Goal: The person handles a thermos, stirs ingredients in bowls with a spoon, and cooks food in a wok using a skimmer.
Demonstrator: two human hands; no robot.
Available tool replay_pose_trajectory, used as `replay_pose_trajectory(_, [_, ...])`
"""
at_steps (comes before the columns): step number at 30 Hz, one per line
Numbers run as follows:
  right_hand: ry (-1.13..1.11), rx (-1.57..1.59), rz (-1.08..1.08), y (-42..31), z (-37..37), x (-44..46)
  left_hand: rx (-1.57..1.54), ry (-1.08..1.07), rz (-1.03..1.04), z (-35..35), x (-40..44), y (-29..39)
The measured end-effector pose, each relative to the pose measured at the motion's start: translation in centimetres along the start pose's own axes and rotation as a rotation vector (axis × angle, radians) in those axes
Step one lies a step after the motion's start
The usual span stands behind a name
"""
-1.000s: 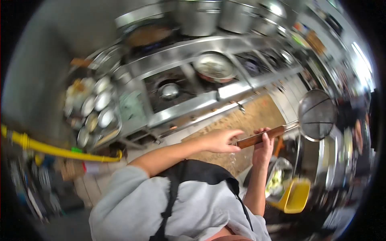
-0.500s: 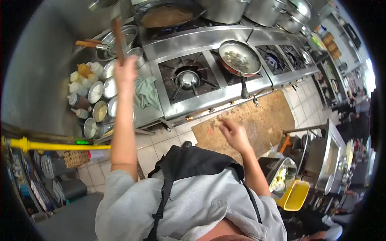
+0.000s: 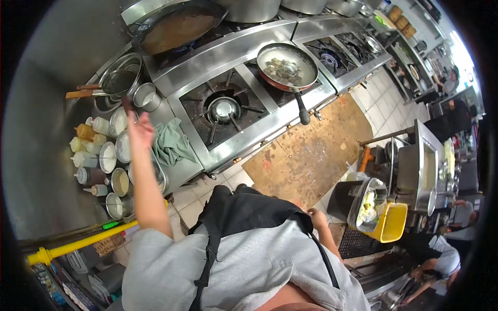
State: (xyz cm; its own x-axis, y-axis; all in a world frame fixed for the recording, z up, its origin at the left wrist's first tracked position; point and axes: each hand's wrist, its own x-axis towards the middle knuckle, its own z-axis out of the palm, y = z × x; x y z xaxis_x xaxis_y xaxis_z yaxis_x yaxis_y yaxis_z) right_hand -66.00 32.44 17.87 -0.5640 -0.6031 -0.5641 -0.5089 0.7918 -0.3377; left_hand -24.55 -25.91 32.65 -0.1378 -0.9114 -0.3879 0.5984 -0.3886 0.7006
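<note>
My left hand [image 3: 141,129] is over the containers on the left counter, its fingers apart. Just beyond the fingertips is a dark brown wooden handle [image 3: 127,105], leaning by a metal pot [image 3: 147,97]; its far end cannot be made out. A green cloth [image 3: 173,142] lies right of this hand. By my waist, my right hand [image 3: 317,217] is close to the black apron [image 3: 249,212], its fingers mostly hidden. On the stove, a frying pan [image 3: 303,65] holds what look like clams in pale liquid, its black handle towards me.
A wok [image 3: 150,49] with brown liquid stands at the back. Squeeze bottles [image 3: 85,159] and seasoning tins [image 3: 120,181] crowd the left counter. A yellow pipe [image 3: 88,242] runs below it. A lined bin [image 3: 381,186] and a yellow tub [image 3: 397,220] stand right. Other people work farther right.
My left hand has let go of the wooden handle, which has come down by the pots. My right hand has dropped back to my waist. The view has turned.
</note>
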Motion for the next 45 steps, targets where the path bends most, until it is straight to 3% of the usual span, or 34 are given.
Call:
replay_pose_trajectory(2, [-0.025,0.208,0.231,-1.1,-1.1,-1.8,0.142,-0.003,-0.092,0.6,-1.0,-6.3])
replay_pose_trajectory(5, [-0.009,0.275,0.291,0.1,-0.4,-3.4,0.379,-0.116,-0.281,2.4,-4.7,-15.5])
replay_pose_trajectory(7, [-0.011,0.270,0.294,0.2,-0.6,-4.2,0.732,-0.246,-0.460,3.5,-7.9,-21.0])
replay_pose_trajectory(8, [-0.013,0.278,0.301,1.1,0.2,-3.9,0.984,-0.396,-0.527,4.9,-10.5,-22.2])
replay_pose_trajectory(9, [-0.022,0.379,0.352,3.2,1.9,-3.1,0.932,-0.658,-0.457,1.1,-10.8,-27.4])
replay_pose_trajectory(10, [-0.028,0.485,0.407,4.6,3.2,-3.1,1.205,-0.800,-0.445,-0.1,-12.8,-29.7])
replay_pose_trajectory(12, [-0.012,0.531,0.410,5.8,4.4,-3.0,1.486,-1.305,-0.337,2.7,-16.6,-28.0])
replay_pose_trajectory(13, [-0.011,0.501,0.408,5.7,4.6,-3.4,1.492,-1.339,-0.341,2.9,-16.6,-28.3])
replay_pose_trajectory(15, [0.001,0.487,0.425,5.0,4.1,-3.8,1.591,-1.309,-0.402,3.3,-16.3,-28.9])
replay_pose_trajectory(18, [-0.005,0.408,0.408,3.5,3.3,-4.1,1.840,-1.258,-0.064,4.8,-15.1,-28.2])
replay_pose_trajectory(24, [-0.019,0.380,0.427,3.8,2.8,-4.9,1.959,-1.179,-0.128,5.6,-12.2,-28.7])
replay_pose_trajectory(30, [-0.108,0.314,0.444,9.4,4.0,-3.6,2.068,-1.284,0.051,8.9,-12.9,-29.4])
replay_pose_trajectory(32, [-0.054,0.322,0.413,12.3,4.4,-2.1,1.780,-0.876,-0.002,10.0,-12.0,-28.8])
replay_pose_trajectory(34, [-0.012,0.445,0.478,12.6,1.1,-2.6,1.892,-0.740,0.169,10.8,-10.3,-26.8])
replay_pose_trajectory(36, [0.064,0.527,0.449,13.0,-1.3,-2.2,2.320,-0.636,0.194,12.7,-9.9,-23.9])
replay_pose_trajectory(38, [0.061,0.600,0.469,14.9,-1.7,-1.2,2.624,-0.597,0.109,11.2,-8.0,-22.8])
replay_pose_trajectory(40, [0.037,0.605,0.461,17.5,-0.8,0.5,2.798,-0.687,-0.130,11.7,-9.4,-22.1])
replay_pose_trajectory(44, [-0.003,0.568,0.411,20.1,0.0,2.7,2.805,-0.685,-0.119,8.4,-8.4,-25.0])
replay_pose_trajectory(45, [-0.004,0.619,0.421,20.5,0.2,3.0,2.857,-0.533,-0.218,8.4,-8.1,-26.0])
